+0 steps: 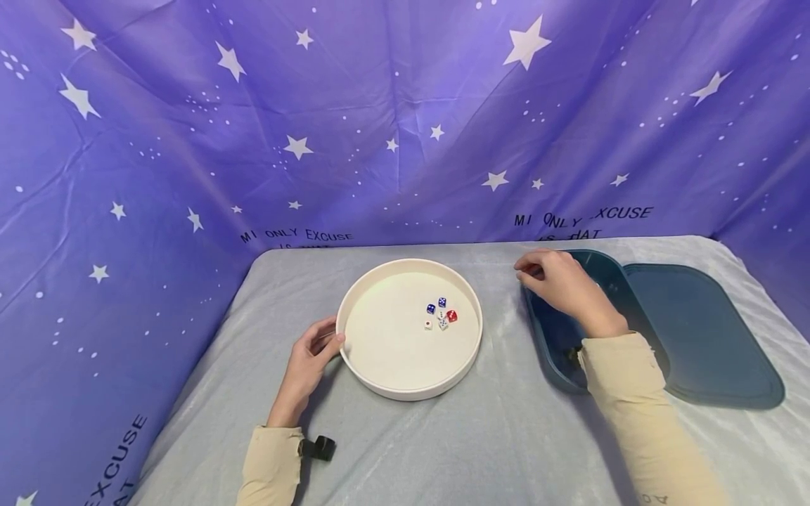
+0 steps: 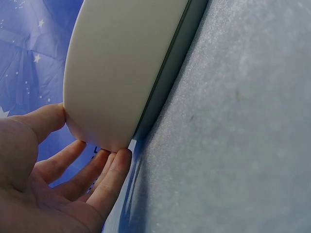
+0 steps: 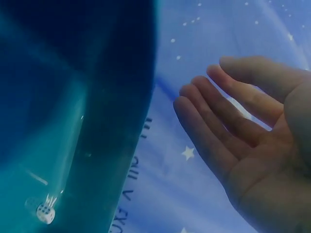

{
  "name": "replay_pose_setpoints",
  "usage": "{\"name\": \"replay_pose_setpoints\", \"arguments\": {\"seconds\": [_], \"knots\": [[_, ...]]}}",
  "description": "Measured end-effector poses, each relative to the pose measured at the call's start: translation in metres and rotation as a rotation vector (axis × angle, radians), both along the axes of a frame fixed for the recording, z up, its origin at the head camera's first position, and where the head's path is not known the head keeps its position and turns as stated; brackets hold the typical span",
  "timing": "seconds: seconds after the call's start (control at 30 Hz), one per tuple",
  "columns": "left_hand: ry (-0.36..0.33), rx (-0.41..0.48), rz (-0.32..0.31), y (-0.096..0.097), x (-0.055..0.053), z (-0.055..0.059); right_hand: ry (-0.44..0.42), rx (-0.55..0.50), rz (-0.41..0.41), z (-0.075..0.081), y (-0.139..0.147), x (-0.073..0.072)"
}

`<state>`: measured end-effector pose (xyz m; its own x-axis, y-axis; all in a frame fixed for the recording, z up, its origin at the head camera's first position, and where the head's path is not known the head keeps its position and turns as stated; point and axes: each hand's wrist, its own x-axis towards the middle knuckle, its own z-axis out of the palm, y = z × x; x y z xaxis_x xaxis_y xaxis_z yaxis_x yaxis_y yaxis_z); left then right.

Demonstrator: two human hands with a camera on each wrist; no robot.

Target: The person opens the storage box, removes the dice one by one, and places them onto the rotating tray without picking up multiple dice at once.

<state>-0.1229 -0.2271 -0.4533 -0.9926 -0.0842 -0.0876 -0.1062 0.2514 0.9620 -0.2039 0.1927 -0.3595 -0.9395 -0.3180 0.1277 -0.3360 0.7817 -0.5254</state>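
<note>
On the table stands a round white tray (image 1: 386,358), with small blue, red and white dice (image 1: 442,324) grouped right of its middle. My left hand (image 1: 310,358) holds the tray at its left side. In the left wrist view the thumb lies at the rim and the fingertips touch the outer wall. My right hand (image 1: 563,284) hovers over the far left part of a dark teal bin (image 1: 550,351). Its fingers are relaxed and bent, with nothing between them in the right wrist view. One white die (image 3: 46,212) lies inside the bin there.
A flat teal lid (image 1: 715,337) lies at the bin's right side. Grey cloth (image 1: 418,450) covers the table. A purple curtain with white stars (image 1: 399,105) hangs behind and to the sides. A black wrist camera (image 1: 324,448) sits on the left sleeve.
</note>
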Motion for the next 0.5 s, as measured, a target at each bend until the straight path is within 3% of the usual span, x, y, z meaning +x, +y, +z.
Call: {"name": "replay_pose_setpoints", "arguments": {"seconds": [0.5], "knots": [[0.016, 0.009, -0.007, -0.001, 0.001, 0.0, -0.077, 0.05, -0.086, -0.013, 0.032, -0.01]]}}
